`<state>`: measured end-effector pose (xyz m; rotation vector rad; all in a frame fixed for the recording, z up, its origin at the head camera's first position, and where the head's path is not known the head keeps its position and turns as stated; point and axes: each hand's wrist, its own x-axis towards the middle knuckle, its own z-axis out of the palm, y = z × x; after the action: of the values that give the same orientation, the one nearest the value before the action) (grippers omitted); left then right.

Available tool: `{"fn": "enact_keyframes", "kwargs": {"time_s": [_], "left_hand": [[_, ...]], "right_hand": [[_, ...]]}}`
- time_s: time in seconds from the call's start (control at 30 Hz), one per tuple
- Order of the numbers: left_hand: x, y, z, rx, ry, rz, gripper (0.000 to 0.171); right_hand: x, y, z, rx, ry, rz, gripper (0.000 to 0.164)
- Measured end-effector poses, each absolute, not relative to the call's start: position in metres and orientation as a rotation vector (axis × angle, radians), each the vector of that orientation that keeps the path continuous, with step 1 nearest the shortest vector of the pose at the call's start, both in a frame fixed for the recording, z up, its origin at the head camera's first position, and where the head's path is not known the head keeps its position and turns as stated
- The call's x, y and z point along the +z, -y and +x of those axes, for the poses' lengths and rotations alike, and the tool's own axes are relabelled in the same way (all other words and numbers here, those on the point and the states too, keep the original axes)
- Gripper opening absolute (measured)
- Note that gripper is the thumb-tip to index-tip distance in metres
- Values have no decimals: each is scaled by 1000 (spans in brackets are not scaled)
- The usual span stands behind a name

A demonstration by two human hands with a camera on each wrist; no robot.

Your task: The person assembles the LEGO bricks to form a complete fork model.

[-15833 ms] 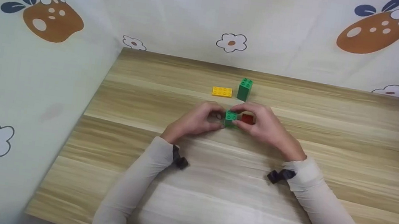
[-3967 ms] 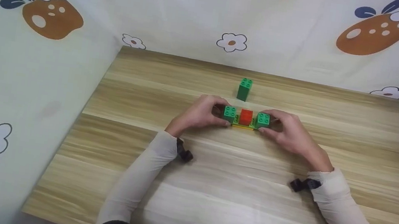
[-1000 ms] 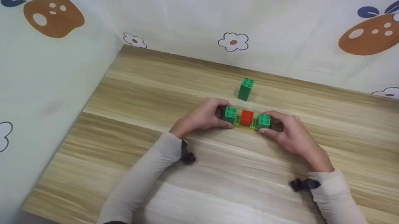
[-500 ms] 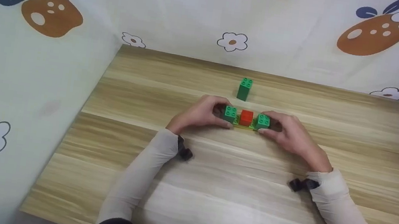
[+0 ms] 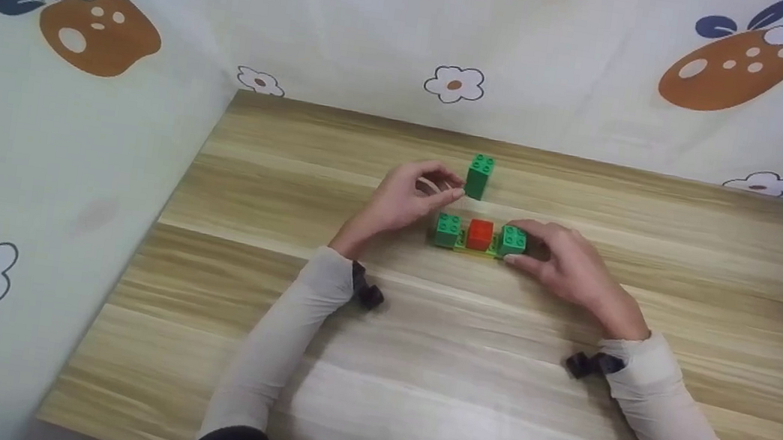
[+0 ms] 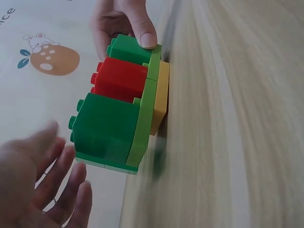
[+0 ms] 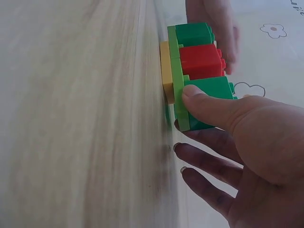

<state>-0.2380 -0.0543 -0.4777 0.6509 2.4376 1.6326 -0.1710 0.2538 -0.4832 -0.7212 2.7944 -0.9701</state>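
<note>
A toy-brick assembly stands on the table: a yellow brick (image 6: 162, 90) at the bottom, light green plates (image 6: 142, 128) over it, a red brick (image 5: 480, 235) in the middle and a green brick at each end. My right hand (image 5: 571, 266) pinches the right green brick (image 5: 513, 241) between thumb and forefinger, the thumb also on the light green plate. Off the left green brick (image 5: 447, 230), my left hand (image 5: 406, 195) reaches behind the assembly with loosely bent fingers and nothing in them. Its fingertips are right at a tall green block (image 5: 479, 177) standing upright.
The wood-grain table (image 5: 431, 377) stretches forward and to both sides of the assembly. A patterned cloth wall (image 5: 355, 33) stands along its back and left edges. Each wrist carries a small black camera.
Since the earliest frame the yellow brick has come under the assembly and the red and green bricks stand on top. In the last half second my left hand let go and moved back toward the tall block.
</note>
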Motion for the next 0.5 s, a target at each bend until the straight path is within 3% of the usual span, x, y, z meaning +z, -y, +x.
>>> {"fn": "enact_keyframes", "kwargs": {"time_s": [0.5], "left_hand": [[-482, 38, -254, 1756, -2536, 591, 40]], "right_hand": [[-483, -252, -171, -982, -2790, -705, 48]]}}
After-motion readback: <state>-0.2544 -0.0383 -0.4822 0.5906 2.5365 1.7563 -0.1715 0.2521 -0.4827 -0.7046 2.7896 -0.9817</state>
